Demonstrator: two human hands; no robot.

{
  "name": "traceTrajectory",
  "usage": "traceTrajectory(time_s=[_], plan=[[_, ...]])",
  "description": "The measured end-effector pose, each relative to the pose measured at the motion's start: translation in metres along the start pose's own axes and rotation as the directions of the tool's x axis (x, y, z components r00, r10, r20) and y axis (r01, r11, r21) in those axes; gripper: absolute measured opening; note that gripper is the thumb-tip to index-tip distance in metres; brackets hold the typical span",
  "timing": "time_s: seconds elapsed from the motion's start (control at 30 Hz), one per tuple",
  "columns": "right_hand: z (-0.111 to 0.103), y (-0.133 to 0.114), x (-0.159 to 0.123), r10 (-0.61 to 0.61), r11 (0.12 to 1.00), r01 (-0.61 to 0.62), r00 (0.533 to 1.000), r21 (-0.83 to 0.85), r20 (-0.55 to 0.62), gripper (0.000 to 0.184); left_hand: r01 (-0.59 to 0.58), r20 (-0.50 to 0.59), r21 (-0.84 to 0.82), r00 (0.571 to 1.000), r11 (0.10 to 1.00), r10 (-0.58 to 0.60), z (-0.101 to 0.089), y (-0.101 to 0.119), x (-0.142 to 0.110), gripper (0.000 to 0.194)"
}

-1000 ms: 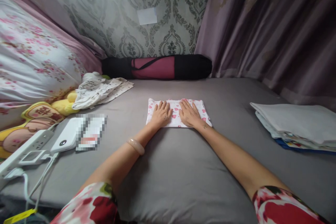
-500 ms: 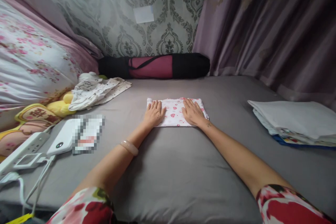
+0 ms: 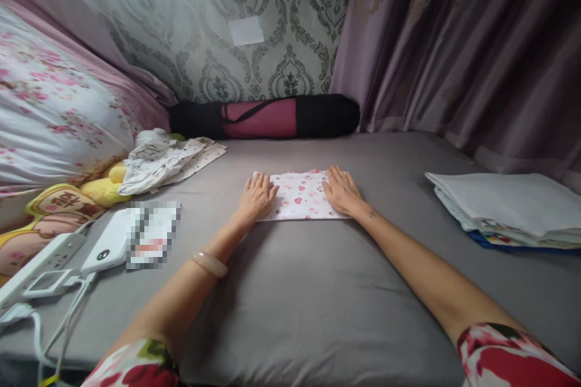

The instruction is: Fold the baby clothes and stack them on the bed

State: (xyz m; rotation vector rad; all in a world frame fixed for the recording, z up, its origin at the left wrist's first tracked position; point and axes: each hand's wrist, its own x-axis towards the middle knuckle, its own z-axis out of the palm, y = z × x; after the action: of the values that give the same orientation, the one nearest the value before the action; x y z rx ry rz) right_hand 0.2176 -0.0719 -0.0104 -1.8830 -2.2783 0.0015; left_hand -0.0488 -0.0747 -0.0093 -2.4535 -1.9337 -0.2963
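A folded white cloth [image 3: 299, 196] with small pink and red prints lies flat on the grey bed sheet [image 3: 290, 290]. My left hand [image 3: 259, 196] rests on the cloth's left end, palm down, with its fingers stretched out. On the right end lies my right hand [image 3: 342, 190], also flat, its fingers pointing away from me. Both palms cover the side edges of the cloth, so those edges are partly hidden. Neither hand grips anything.
A stack of folded cloths [image 3: 503, 205] lies at the right. At the left are a power strip [image 3: 54, 260], a white power bank [image 3: 111, 242], a yellow plush toy [image 3: 106, 184] and crumpled white clothes [image 3: 167, 163]. A black and maroon bag [image 3: 263, 118] lies along the wall.
My hands have slid apart on the cloth, the left one leftward and the right one rightward toward the ends. More of the cloth's middle shows.
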Motion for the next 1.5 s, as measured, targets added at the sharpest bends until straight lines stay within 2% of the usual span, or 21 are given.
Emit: traceTrajectory(time_s=[0.1, 0.2, 0.33, 0.53, 0.73, 0.9, 1.03, 1.17, 1.3, 1.4, 1.5], plan=[[0.006, 0.012, -0.002, 0.041, 0.999, -0.041, 0.999, -0.007, 0.012, 0.064, 0.048, 0.038, -0.077, 0.998, 0.996, -0.046, 0.011, -0.007, 0.000, 0.061], [0.011, 0.015, -0.003, 0.050, 0.999, -0.050, 0.998, -0.002, 0.026, 0.065, 0.051, 0.051, -0.148, 0.998, 0.988, -0.044, 0.019, -0.012, 0.002, 0.062], [0.009, 0.013, -0.003, 0.052, 0.999, -0.051, 0.998, -0.001, 0.041, 0.066, 0.052, 0.018, -0.229, 0.999, 0.972, -0.049, 0.020, -0.016, 0.003, 0.057], [-0.006, 0.014, 0.002, 0.033, 0.999, -0.037, 0.990, 0.022, 0.133, 0.067, 0.073, -0.062, -0.384, 0.993, 0.920, -0.104, 0.018, -0.020, 0.000, 0.053], [-0.002, 0.019, 0.006, -0.014, 1.000, 0.014, 0.998, 0.014, 0.057, 0.067, 0.080, -0.064, -0.404, 0.991, 0.911, -0.115, 0.020, -0.021, 0.000, 0.053], [0.011, 0.023, 0.005, -0.013, 1.000, 0.011, 0.998, 0.028, 0.056, 0.067, 0.066, -0.086, -0.409, 0.990, 0.910, -0.111, 0.020, -0.021, 0.000, 0.052], [0.008, 0.024, 0.005, -0.017, 1.000, 0.015, 0.997, 0.022, 0.070, 0.067, 0.081, -0.085, -0.440, 0.988, 0.894, -0.132, 0.017, -0.020, -0.001, 0.050], [-0.005, 0.017, 0.008, -0.008, 1.000, 0.009, 0.993, -0.005, 0.117, 0.067, 0.078, -0.093, -0.459, 0.986, 0.885, -0.136, 0.015, -0.019, -0.002, 0.050], [-0.013, -0.003, 0.014, -0.074, 0.997, 0.075, 0.994, -0.005, 0.083, 0.066, 0.076, -0.103, -0.465, 0.985, 0.882, -0.140, 0.015, -0.019, -0.002, 0.051], [-0.006, -0.017, 0.018, -0.131, 0.991, 0.131, 0.990, 0.006, 0.056, 0.065, 0.075, -0.113, -0.472, 0.983, 0.878, -0.145, 0.016, -0.020, -0.002, 0.050], [0.006, -0.022, 0.019, -0.113, 0.994, 0.113, 0.993, 0.000, 0.036, 0.063, 0.076, -0.114, -0.490, 0.982, 0.868, -0.150, 0.018, -0.021, -0.002, 0.049]])
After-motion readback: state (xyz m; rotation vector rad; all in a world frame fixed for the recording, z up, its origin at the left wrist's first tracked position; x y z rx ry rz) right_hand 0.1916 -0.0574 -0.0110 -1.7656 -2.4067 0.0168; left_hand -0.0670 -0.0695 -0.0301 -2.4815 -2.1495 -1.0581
